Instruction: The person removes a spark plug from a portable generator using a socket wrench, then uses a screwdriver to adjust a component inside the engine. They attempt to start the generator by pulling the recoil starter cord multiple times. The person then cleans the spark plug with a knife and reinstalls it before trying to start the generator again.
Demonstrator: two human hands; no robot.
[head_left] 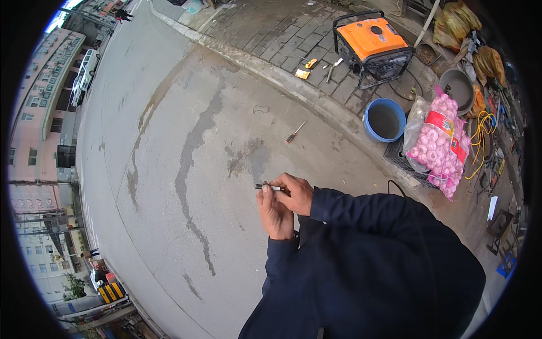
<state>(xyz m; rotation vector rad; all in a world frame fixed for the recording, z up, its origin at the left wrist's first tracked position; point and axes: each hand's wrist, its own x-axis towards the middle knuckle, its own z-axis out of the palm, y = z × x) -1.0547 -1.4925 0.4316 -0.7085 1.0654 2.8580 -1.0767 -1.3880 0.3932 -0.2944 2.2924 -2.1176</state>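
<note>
Both my hands meet above the grey pavement, around a short, slim rod [259, 186], dark at its left end and pale or silvery further right. My left hand [275, 217] pinches it from below, thumb and fingertips near its middle. From the right, my right hand [297, 195] has its fingers closed on the other end. Fingers cover part of the rod, and its exact kind cannot be made out. On the ground beyond the hands lies a screwdriver [294, 133] with a red and dark handle.
Along a kerb [265, 70] stand an orange generator [370, 37], a blue bucket [384, 120] of dark water and pink net bags of garlic [437, 135] on a black crate. Small tools, including pliers [334, 69], lie on the paving. A yellow cord [481, 141] coils at right.
</note>
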